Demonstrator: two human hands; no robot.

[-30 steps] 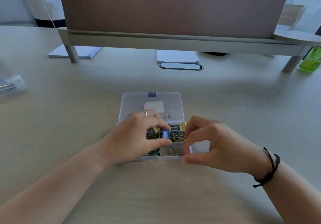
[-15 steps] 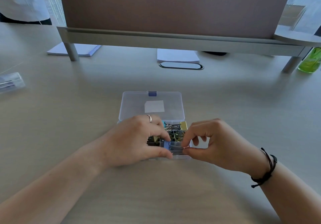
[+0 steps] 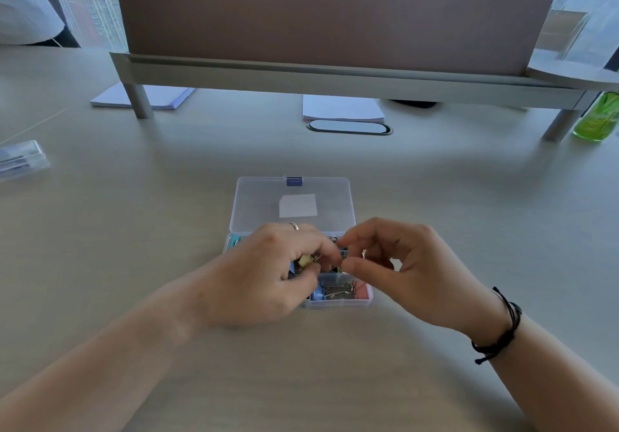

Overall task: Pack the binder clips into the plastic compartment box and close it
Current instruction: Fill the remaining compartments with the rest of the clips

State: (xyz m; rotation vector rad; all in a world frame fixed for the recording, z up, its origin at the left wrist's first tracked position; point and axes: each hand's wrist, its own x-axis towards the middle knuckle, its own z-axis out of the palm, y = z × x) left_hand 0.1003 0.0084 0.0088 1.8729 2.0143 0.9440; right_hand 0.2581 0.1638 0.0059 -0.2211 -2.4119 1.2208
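Head view: left hand pinches yellow clip over open box; right hand grip unclear.

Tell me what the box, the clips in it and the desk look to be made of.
Box: clear, slightly frosted plastic; the desk shows through its open lid, with a blue latch.
Clips: coloured bodies, blue and pink, with thin shiny wire handles, probably metal.
Desk: pale, matte, faint wood grain; likely laminate, though real wood cannot be ruled out.
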